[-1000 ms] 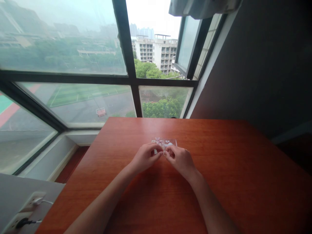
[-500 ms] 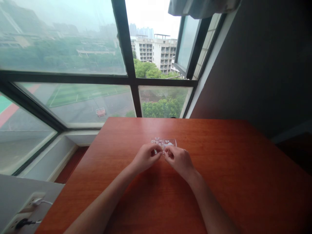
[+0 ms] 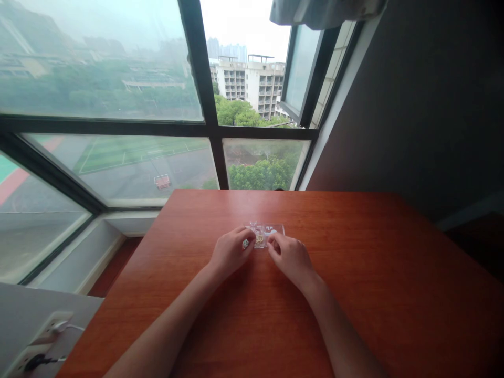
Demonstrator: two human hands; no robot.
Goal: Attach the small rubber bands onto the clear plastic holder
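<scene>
A small clear plastic box (image 3: 258, 244) lies on the table in front of me, its see-through lid (image 3: 279, 229) folded out to the right. Gold-coloured little pieces (image 3: 259, 239) show in its near part, too small to name. My left hand (image 3: 233, 251) is at the box's left side, thumb and forefinger curled together and covering part of it. At the lid's near edge, my right hand (image 3: 290, 255) has its thumb and fingertips pinched. Whatever either pinch holds is too small or hidden to make out. A gap separates the two hands, with the gold pieces visible in it.
The reddish-brown wooden table (image 3: 394, 273) spreads around both forearms. Beyond its far edge stand dark-framed windows (image 3: 220, 131), one pane swung open. A wall socket with plugs (image 3: 43, 346) is low on the left, beside the table.
My hands have moved apart from touching fingertips: the left went slightly left, the right slightly right. The gold pieces in the box are now uncovered.
</scene>
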